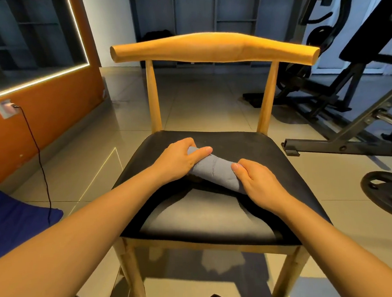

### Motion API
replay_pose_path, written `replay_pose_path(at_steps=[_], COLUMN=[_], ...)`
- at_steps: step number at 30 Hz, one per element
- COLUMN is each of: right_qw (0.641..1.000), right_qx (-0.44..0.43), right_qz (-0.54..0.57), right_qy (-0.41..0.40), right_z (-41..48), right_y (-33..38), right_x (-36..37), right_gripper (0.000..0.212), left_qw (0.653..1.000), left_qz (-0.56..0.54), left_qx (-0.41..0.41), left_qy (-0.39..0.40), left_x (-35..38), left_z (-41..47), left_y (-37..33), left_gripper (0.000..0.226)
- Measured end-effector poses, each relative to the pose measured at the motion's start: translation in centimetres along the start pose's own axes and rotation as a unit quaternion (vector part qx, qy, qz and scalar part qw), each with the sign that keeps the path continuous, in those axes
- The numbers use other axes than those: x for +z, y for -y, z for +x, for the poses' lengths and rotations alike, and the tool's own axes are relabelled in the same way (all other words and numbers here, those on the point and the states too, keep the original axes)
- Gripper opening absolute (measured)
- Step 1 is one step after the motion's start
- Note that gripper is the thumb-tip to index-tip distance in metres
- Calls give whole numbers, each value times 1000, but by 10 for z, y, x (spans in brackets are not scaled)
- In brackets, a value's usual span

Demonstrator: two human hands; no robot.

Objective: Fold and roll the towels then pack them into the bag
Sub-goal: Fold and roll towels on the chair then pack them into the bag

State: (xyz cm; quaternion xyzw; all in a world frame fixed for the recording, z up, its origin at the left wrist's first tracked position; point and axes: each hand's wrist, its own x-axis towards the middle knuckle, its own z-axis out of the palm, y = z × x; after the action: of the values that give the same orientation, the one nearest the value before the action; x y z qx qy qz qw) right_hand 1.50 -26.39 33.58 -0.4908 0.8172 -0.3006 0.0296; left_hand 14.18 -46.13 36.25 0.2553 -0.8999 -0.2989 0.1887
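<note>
One roll nearly done: gripping the grey towel (215,170) by its ends between left hand (179,158) and right hand (257,181), pressing it onto the chair seat (272,157). Not packing yet; no bag showing.

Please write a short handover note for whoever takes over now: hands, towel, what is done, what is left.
The left hand grips the far end of the grey towel, the right hand its near end.
The towel lies rolled on the black chair seat.
Done: folding and rolling of this towel, it seems.
Left: pack it into the bag, which I cannot clearly see.
</note>
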Motion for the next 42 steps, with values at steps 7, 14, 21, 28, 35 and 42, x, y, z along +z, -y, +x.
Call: replay_pose_path(at_steps=[7, 14, 21, 28, 35, 42], right_qw=[932, 778, 876, 846, 828, 843], right_qx=[88, 174, 274, 363, 455, 508], right_qz=[337, 558, 383, 370, 320, 155], right_qy=[100, 229, 110, 125, 74, 87], right_z=[-81, -162, -237, -303, -347, -364], right_y=[23, 42, 37, 20, -25, -50], right_x=[-54, -50, -21, 34, 116, 184], right_gripper=[46, 84, 47, 18, 28, 44], left_qw=[975, 936, 942, 914, 935, 908], left_qz=[-129, -141, -48, 0, -36, 265], left_qx=[127, 200, 177, 144, 66, 251], left_qy=[131, 254, 281, 379, 347, 206], left_x=[-11, 14, 68, 137, 220, 271], left_z=[-54, -108, -154, -192, -227, -238], left_y=[-49, -100, -83, -47, 17, 81], left_gripper=[28, 21, 33, 44, 35, 46])
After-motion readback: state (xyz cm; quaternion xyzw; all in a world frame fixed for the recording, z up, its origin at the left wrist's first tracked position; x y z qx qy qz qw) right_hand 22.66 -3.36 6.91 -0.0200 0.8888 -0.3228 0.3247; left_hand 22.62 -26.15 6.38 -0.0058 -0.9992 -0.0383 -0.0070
